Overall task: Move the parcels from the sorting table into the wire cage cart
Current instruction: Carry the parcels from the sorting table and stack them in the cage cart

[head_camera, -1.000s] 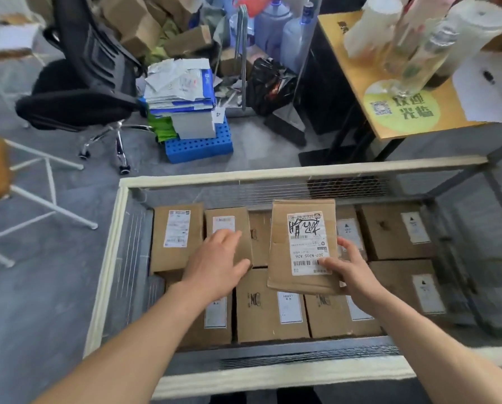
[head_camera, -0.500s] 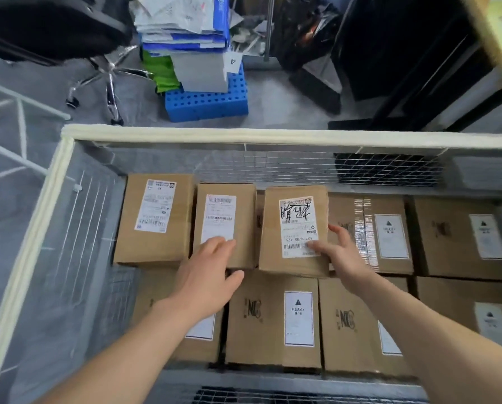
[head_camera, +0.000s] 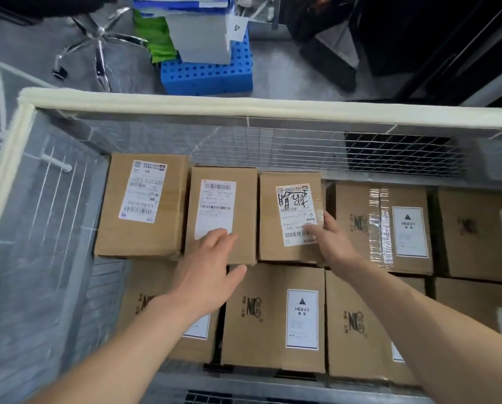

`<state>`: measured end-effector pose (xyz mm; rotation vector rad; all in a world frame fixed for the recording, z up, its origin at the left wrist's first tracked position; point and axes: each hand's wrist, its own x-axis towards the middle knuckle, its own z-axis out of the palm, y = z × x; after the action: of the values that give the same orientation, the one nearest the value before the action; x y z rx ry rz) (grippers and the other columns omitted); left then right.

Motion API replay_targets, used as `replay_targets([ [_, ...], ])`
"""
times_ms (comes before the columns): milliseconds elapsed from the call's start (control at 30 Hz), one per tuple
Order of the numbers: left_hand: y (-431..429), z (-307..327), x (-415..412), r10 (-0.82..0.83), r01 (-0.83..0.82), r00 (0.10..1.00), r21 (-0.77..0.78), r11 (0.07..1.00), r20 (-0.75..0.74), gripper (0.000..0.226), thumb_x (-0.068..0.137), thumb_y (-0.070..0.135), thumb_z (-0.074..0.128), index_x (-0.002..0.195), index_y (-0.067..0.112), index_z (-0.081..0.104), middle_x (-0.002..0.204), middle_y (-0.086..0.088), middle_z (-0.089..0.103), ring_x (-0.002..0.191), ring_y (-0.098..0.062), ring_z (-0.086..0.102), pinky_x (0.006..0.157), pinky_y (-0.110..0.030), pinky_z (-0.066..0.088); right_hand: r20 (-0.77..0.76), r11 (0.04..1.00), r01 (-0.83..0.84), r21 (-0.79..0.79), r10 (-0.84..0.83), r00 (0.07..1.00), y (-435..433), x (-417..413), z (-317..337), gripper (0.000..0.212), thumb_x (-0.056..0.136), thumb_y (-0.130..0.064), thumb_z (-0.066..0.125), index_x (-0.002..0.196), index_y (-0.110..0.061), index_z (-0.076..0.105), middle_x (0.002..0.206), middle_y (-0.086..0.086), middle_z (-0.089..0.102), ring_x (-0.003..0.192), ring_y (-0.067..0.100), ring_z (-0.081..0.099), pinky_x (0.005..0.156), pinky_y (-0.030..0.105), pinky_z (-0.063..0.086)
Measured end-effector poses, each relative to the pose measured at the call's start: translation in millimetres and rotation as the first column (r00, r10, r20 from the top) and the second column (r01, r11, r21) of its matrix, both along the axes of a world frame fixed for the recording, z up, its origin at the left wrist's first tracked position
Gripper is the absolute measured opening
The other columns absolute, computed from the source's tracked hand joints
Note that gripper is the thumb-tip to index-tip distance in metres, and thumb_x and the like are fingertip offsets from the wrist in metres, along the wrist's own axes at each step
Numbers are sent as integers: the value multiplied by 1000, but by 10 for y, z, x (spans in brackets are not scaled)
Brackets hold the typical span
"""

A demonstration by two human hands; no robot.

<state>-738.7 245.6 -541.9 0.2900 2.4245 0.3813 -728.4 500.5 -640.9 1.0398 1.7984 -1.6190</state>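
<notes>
The parcel (head_camera: pixel 290 214) (held up a second before) lay flat in the cart (head_camera: pixel 185 104), far row. The right hand (head_camera: pixel 334 243) still pinched its right edge and the left hand (head_camera: pixel 212 269) rested flat on the box (head_camera: pixel 223 205) to its left. Only letting go remained, I judged.

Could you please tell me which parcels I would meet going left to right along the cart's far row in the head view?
Corner parcel → second parcel → scribbled-label parcel → taped HEAVY parcel → parcel at the right edge.
</notes>
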Motion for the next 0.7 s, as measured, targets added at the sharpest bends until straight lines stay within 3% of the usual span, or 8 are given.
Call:
replay_targets([
  [100, -12, 74, 10, -8, 8, 1000, -11, 1000, -1, 65, 100, 48, 50, 156, 27, 26, 164, 8, 18, 136, -17, 42, 109, -35, 40, -31, 996, -52, 75, 54, 998, -46, 18, 183, 46, 102, -29, 55, 145, -38, 44, 124, -10, 68, 107, 18, 68, 90, 44, 58],
  [233, 39, 340, -7, -52, 51, 998, -10, 999, -30, 66, 100, 49, 47, 157, 27, 24, 165, 8, 15, 149, -15, 23, 115, -36, 35, -56, 949, -168, 265, 189, 980, -100, 98, 713, 53, 102, -29, 55, 151, -24, 37, 129, -14, 58, 112, 12, 60, 100, 38, 51],
  [400, 223, 980, -53, -146, 149, 984, 15, 989, -103, 64, 101, 46, 48, 157, 26, 24, 164, 7, 16, 151, -16, 14, 119, -37, 28, -42, 835, -295, 465, 353, 935, -131, 321, 1465, 62, 103, -39, 53, 157, -17, 31, 157, -1, 43, 143, 21, 41, 112, 35, 35],
  [567, 483, 1832, -79, -268, 287, 931, 43, 957, -248, 63, 100, 48, 48, 154, 24, 27, 161, 7, 22, 148, -17, 18, 119, -37, 24, -91, 799, -228, 557, 332, 939, -131, 602, 2514, 64, 101, -47, 53, 155, -18, 37, 156, 1, 45, 143, 19, 42, 116, 37, 35],
  [700, 740, 2562, 54, -346, 400, 870, 93, 912, -351, 65, 99, 51, 47, 154, 23, 28, 162, 4, 23, 149, -19, 17, 121, -38, 21, -150, 751, -124, 649, 286, 946, -97, 1012, 3427, 60, 101, -47, 53, 153, -18, 40, 153, -1, 48, 139, 17, 44, 111, 31, 35],
])
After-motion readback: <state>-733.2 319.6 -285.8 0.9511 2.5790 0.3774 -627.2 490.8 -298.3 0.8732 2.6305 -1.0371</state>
